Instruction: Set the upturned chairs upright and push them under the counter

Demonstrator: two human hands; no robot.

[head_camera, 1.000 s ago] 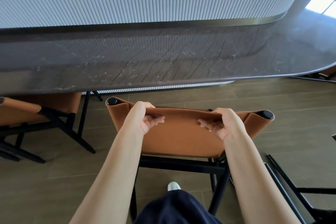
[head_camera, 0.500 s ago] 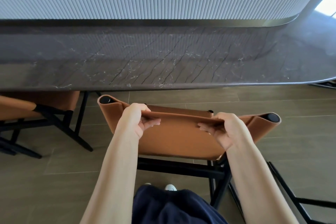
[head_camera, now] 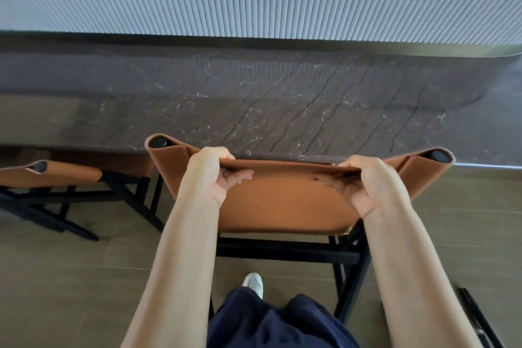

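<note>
the chair [head_camera: 282, 203] stands upright, its backrest's long top edge running left to right, parallel to the counter [head_camera: 254, 99] lip just ahead; the left hand [head_camera: 214, 175] and right hand [head_camera: 370, 186] each pinch that edge, fingers curled over it, equally near the counter

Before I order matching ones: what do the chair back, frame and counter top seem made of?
The chair back looks like matte tan leather or imitation; it folds softly. Its frame is likely black matte metal: thin straight bars. The counter top seems polished dark stone, perhaps marble: pale veins, reflections.
</note>
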